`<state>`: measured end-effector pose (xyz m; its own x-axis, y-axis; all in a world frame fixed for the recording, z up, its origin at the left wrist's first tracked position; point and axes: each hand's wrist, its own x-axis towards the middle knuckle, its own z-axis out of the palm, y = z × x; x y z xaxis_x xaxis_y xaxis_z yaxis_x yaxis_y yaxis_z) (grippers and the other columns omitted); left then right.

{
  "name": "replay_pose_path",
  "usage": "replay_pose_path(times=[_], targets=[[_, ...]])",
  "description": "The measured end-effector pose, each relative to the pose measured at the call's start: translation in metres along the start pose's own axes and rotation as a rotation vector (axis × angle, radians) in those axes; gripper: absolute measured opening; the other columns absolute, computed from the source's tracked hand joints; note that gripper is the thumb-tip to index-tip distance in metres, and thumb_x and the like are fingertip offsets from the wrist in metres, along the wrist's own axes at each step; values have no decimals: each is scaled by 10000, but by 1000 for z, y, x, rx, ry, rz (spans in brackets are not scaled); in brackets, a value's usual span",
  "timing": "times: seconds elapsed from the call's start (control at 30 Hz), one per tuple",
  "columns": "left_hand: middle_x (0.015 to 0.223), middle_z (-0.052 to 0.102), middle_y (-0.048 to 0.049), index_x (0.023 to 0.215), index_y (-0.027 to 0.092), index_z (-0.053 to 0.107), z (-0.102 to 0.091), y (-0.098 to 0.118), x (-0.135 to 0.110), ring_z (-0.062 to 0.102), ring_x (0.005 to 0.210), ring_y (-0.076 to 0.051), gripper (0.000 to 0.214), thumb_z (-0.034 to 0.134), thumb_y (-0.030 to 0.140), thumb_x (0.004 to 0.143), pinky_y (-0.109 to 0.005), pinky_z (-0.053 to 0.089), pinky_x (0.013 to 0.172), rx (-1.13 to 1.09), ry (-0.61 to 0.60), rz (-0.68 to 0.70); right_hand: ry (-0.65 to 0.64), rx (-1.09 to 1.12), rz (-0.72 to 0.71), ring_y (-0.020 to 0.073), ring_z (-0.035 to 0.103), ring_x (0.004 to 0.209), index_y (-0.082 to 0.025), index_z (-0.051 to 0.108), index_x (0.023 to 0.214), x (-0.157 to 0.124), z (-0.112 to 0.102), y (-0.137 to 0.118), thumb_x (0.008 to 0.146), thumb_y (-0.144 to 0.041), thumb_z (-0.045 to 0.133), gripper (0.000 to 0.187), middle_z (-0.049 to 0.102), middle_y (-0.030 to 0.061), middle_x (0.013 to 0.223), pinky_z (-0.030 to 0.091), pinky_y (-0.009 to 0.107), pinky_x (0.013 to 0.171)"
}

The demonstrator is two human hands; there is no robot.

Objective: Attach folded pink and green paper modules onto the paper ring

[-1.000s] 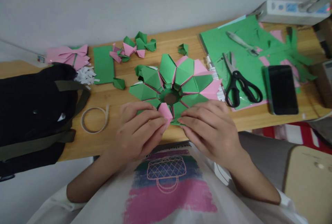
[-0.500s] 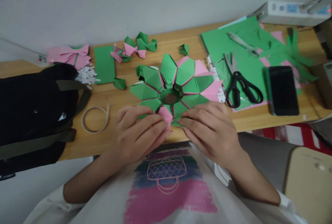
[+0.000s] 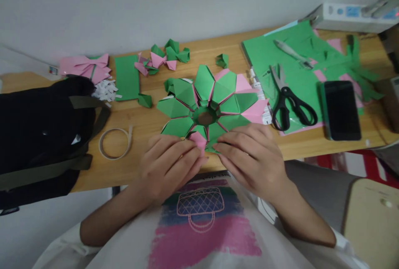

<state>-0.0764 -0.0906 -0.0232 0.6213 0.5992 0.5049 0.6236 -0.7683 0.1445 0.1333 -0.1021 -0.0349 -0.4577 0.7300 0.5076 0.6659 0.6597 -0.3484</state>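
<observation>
A round paper flower (image 3: 204, 81) of folded green and pink petals lies on the wooden table, with a round hole at its centre. At its near edge my left hand (image 3: 170, 165) pinches a pink paper petal (image 3: 198, 139), thumb and fingertips pressed together. Just to the right, my right hand (image 3: 252, 159) has its fingers closed on a green paper petal (image 3: 213, 145) of the same flower. Both hands rest close to the table's front edge, and their fingers hide parts of the near petals.
Black-handled scissors (image 3: 288, 99), a craft knife (image 3: 293, 53) and a phone (image 3: 340, 110) lie on green sheets (image 3: 262, 49) at right. A tape ring (image 3: 100, 146) and black bag (image 3: 40, 136) are at left. Folded paper pieces (image 3: 171, 49) sit behind.
My left hand has shifted slightly down, uncovering more of the green petal at the flower's lower left. The right hand keeps its grip almost unmoved.
</observation>
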Motion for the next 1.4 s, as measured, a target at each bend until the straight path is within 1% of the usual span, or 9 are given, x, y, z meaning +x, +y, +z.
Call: replay_pose_path(times=[0.17, 0.33, 0.47, 0.6, 0.83, 1.1, 1.3, 1.4], targets=[[790, 737, -3, 886, 136, 656, 3, 1, -3, 645, 743, -150, 70, 716, 152, 854, -301, 483, 706, 0, 10, 23, 22, 20, 8, 177, 652, 822, -160, 668, 917, 0, 2, 0, 885, -134, 627, 57, 749, 45, 881, 487, 349, 746], [863, 753, -3, 953, 141, 651, 1, 4, -8, 676, 818, -161, 123, 719, 165, 853, -306, 513, 750, 16, -13, -21, 57, 50, 6, 177, 658, 800, -161, 658, 925, -1, 4, 1, 858, -116, 654, 81, 748, 47, 863, 510, 346, 731], [903, 757, -25, 981, 125, 652, -2, 5, -9, 688, 850, -180, 162, 730, 157, 843, -322, 521, 767, 9, -35, -42, 58, 61, -12, 181, 656, 804, -155, 656, 932, -2, 5, 3, 862, -116, 646, 81, 747, 58, 871, 504, 349, 731], [906, 757, -32, 976, 118, 661, -2, 4, -6, 683, 859, -183, 153, 730, 161, 846, -322, 519, 787, 21, -38, -40, 53, 50, -36, 180, 650, 815, -161, 654, 941, -2, 6, 6, 879, -116, 615, 86, 748, 57, 889, 495, 348, 732], [901, 748, -18, 970, 151, 650, 0, 3, -4, 676, 857, -166, 107, 693, 195, 882, -308, 523, 793, 23, -33, -80, 72, 44, -61, 178, 642, 806, -146, 667, 928, 2, 7, 8, 888, -120, 615, 71, 750, 58, 877, 477, 340, 733], [903, 749, -28, 950, 151, 642, -1, 2, -2, 667, 801, -167, 63, 652, 197, 909, -327, 505, 741, -39, -61, -124, 99, 4, -101, 185, 635, 795, -121, 689, 896, 4, 11, 7, 868, -109, 641, 57, 749, 64, 854, 467, 344, 724], [886, 747, -31, 942, 142, 640, 0, 2, -1, 663, 800, -171, 62, 651, 193, 909, -324, 510, 738, -27, -38, -106, 103, -41, -108, 170, 629, 781, -159, 703, 881, 5, 15, 5, 894, -143, 618, 88, 753, 32, 835, 478, 332, 713], [891, 749, -35, 937, 160, 635, 0, 2, -2, 668, 797, -167, 50, 635, 208, 921, -325, 524, 747, -27, -47, -133, 88, -37, -102, 169, 633, 789, -165, 702, 889, 6, 15, 4, 901, -142, 607, 99, 752, 26, 839, 479, 333, 725]])
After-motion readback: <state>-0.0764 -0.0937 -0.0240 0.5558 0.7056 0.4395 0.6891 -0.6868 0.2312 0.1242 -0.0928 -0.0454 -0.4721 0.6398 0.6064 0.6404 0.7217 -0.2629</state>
